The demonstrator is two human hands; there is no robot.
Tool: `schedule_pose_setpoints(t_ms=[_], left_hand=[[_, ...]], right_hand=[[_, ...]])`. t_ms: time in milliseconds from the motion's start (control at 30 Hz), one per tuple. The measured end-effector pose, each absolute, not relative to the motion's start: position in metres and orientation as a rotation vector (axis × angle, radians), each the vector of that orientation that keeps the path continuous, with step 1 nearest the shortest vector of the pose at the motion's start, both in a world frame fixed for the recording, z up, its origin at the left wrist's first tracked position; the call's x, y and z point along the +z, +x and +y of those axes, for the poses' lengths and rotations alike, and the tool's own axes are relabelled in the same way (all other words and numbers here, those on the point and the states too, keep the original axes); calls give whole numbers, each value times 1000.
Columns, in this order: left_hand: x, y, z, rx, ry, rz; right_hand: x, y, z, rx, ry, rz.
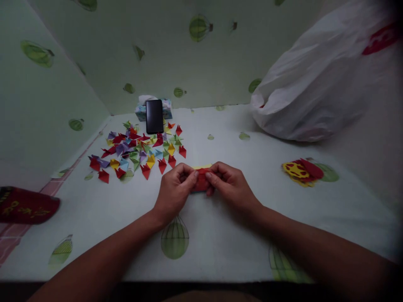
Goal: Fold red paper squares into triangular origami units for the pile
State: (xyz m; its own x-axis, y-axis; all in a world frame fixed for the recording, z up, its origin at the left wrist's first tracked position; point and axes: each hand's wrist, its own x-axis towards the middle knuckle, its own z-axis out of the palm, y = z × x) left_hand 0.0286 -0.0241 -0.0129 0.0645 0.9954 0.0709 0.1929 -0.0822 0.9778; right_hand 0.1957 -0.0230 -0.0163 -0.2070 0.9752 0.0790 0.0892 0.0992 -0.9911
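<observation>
Between my two hands is a small piece of red paper (201,180), pinched at both sides near the middle of the table. My left hand (178,186) grips its left edge with thumb and fingers. On the other side my right hand (231,184) closes thumb and fingertips on the right edge. Behind and under the red paper, a yellow edge (206,166) and a bluish edge show, mostly covered by my hands. To the left lie many small folded paper pieces (138,147) in red, purple, yellow, green, orange and blue.
A dark phone (154,116) leans on a tissue box (168,109) behind the folded pieces. At back right stands a large white plastic bag (308,79). Red and yellow cut-outs (302,172) lie at right, a red object with gold characters (28,205) at left.
</observation>
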Motion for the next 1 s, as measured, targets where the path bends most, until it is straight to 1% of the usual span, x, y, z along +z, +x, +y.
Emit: schedule_pose_setpoints(t_ms=[133, 367, 567, 767, 800, 933, 1000], left_hand=[[-16, 29, -22, 1119, 1417, 1277], [-16, 30, -25, 1123, 1479, 1369], [-11, 32, -25, 1204, 1255, 1260], [-12, 29, -20, 1193, 1160, 1057], [-12, 29, -20, 1174, 1165, 1031], [-11, 28, -19, 1133, 1184, 986], [-10, 28, -19, 1141, 1180, 993]], right_hand=[[-17, 196, -24, 1185, -1112, -1528], [-18, 193, -25, 1255, -1046, -1517], [-19, 193, -27, 1293, -904, -1561], [-21, 198, -22, 1017, -1102, -1508], [-20, 199, -20, 1030, -1107, -1515], [-17, 199, -17, 1333, -987, -1529], [-17, 198, -18, 1423, -952, -1474]])
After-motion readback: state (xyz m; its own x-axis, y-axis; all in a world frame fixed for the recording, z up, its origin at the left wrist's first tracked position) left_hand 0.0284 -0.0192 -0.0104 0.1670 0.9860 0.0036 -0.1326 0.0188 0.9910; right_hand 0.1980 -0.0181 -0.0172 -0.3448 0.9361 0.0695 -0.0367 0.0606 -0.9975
